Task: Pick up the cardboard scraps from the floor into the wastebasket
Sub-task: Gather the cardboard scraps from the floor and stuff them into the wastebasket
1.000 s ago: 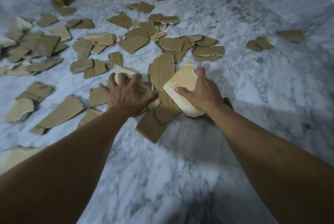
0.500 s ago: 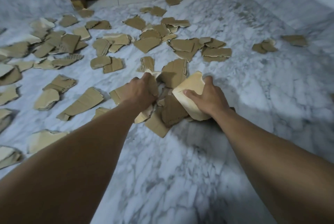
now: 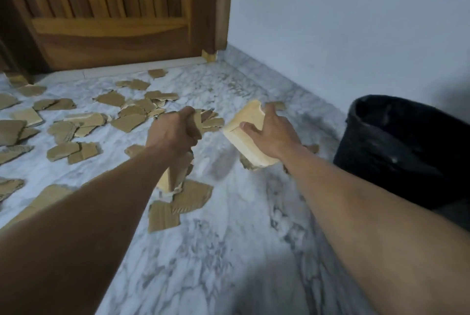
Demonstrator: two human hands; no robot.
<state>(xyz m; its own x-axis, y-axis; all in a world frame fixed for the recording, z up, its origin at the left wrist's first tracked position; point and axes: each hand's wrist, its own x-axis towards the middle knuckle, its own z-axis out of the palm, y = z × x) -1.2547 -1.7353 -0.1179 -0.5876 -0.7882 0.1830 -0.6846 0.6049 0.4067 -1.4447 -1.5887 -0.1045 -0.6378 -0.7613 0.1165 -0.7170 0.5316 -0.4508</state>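
Both hands are up off the floor (image 3: 229, 238) now: left hand (image 3: 173, 134) fisted round brown scraps (image 3: 178, 174), right hand (image 3: 269, 136) clasping pale scraps (image 3: 248, 124), the wastebasket (image 3: 407, 152) just right of it.

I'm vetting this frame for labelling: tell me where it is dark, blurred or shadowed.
Head view: dim, bluish light, no glare; the wastebasket is almost black, its inside unreadable. Head view: the left hand and right hand with their cardboard scraps are soft-edged; a shadow lies on the floor between them.
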